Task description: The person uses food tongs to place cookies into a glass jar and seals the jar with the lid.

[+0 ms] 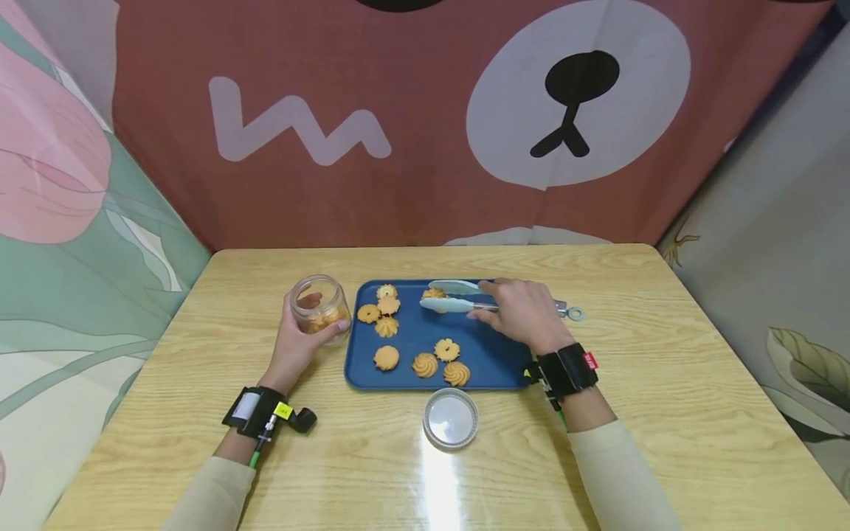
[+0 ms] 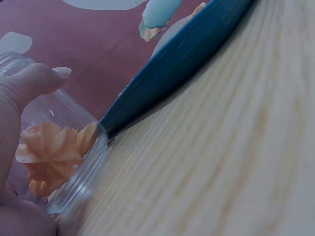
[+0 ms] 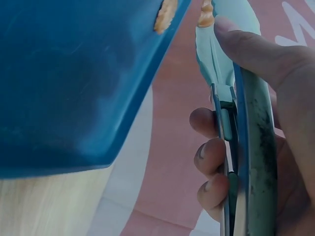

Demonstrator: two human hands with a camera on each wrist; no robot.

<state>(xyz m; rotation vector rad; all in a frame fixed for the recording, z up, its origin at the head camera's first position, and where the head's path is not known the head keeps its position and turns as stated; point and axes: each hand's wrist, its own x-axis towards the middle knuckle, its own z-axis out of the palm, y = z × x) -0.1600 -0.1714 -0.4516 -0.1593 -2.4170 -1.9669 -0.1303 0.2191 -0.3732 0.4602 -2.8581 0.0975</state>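
Note:
My left hand (image 1: 302,339) grips a clear jar (image 1: 321,306) around its side, thumb across the front. The jar stands just left of the blue tray, tilted a little, with several cookies (image 2: 47,152) in its bottom. My right hand (image 1: 527,313) holds tongs (image 1: 454,304) with light blue tips, thumb on one arm and fingers curled around the other. Between the tong tips, over the tray's upper middle, is a cookie (image 3: 205,14). Several more cookies (image 1: 387,327) lie on the blue tray (image 1: 494,361), in a left cluster and along the front.
A round clear lid (image 1: 451,419) lies on the wooden table (image 1: 358,457) in front of the tray. Behind the table hangs a red cloth (image 1: 412,199) with a cartoon face. Patterned cloths (image 1: 86,295) hang at both sides.

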